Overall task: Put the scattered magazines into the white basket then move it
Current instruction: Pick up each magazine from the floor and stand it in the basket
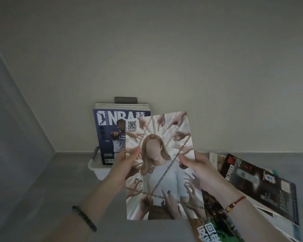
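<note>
Glossy paper pinched from 2 sides: pale magazine (162, 165) held upright between both hands, cover toward the camera. Left hand (125, 163) closed on its left edge, thumb on the cover, fingers hidden behind. Right hand (198, 167) closed on the right edge likewise, thumb in front. Black bead bracelet (84, 218) on the left wrist, red cord bracelet (234, 203) on the right.

Just beside and below the right hand, still scattered on the grey floor (47, 186): green-lettered magazine (212, 224) and dark magazine (262, 187), overlapping others.

Beyond the left hand, against the wall: white basket (99, 169), NBA magazine (110, 135) already standing in it with more behind.

Judged step: loading, roughly midway. Next move probably calls for carrying forward, lowering bottom edge in front of the NBA cover, releasing both pinches without bending the corners.
</note>
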### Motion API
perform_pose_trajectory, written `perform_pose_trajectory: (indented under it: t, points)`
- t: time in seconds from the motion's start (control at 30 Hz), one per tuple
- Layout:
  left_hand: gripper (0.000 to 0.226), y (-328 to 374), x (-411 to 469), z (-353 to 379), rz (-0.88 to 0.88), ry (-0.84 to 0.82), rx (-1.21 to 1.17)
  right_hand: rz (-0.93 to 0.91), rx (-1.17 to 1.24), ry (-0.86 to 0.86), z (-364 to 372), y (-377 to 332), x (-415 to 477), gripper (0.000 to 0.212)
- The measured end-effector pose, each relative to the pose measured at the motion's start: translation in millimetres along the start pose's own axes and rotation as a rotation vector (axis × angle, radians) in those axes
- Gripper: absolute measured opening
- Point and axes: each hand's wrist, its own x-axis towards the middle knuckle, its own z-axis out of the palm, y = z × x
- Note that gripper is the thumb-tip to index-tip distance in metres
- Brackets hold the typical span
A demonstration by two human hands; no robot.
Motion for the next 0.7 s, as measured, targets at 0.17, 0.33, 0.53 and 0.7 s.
perform_pose_trajectory:
  t: [0.17,0.33,0.53,0.7]
  points:
    - [0.072,-6.9,-5.1,-7.7,0.208,-0.130,0.261,-0.167,-0.212,0.176,39.8,-13.9,7.8,0.030]
    - [0.085,-4.9,-14.7,5.8,0.128,-0.417,-0.049,-0.257,-0.274,-0.066,103.8,-20.1,-4.5,0.028]
    - [0.017,6.9,1.3,-40.3,-0.112,-0.319,-0.376,-0.444,-0.738,-0.121,109.9,12.1,8.5,0.051]
    - [0.026,10.6,16.6,-76.7,-0.065,-0.174,-0.193,0.033,-0.329,0.073,91.7,14.4,52.9,0.104]
